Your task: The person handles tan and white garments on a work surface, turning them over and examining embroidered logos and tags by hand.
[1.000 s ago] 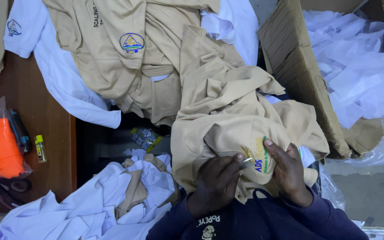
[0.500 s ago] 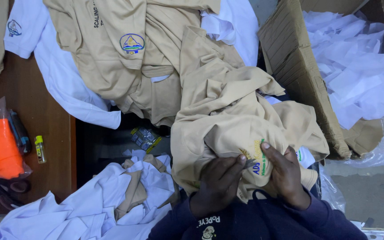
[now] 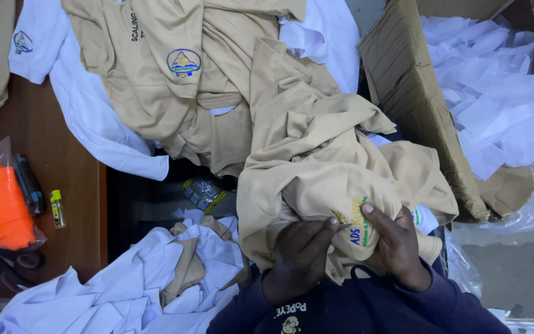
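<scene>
Both hands pinch 1 tan polo shirt [image 3: 316, 185] at its embroidered patch: left hand [image 3: 298, 260] with fingers curled shut on a fold, right hand [image 3: 397, 247] with its thumb pressing the soft knit. A corrugated cardboard box [image 3: 409, 93] of white scraps crowds the right; wooden tabletop [image 3: 63, 161] lies bare left.
</scene>
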